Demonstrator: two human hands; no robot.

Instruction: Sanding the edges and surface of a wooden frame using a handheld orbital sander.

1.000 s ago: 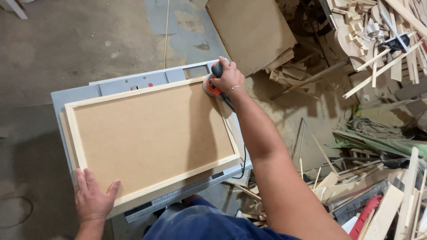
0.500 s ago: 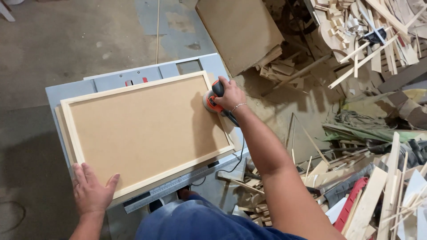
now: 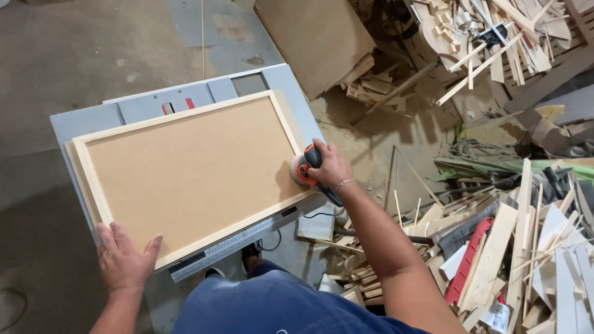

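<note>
Since the earlier frame, the right hand [image 3: 330, 166], clenched on the orange-and-black palm sander [image 3: 302, 168], slid down the pale-wood-framed brown panel [image 3: 185, 173] on the grey surface [image 3: 86, 120]; the flat left hand [image 3: 124, 260] steadies it. Tilting might gouge the frame's edge.

Light was even and moderately bright, falling from above; no glare showed. The right forearm [image 3: 383, 247] cast a soft shadow onto the dusty floor [image 3: 74, 55], and dark pockets sat within the scrap-wood pile [image 3: 495, 74] at top right. Focus was sharp throughout, with mild wide-angle bending toward the frame edges and no motion blur.
</note>
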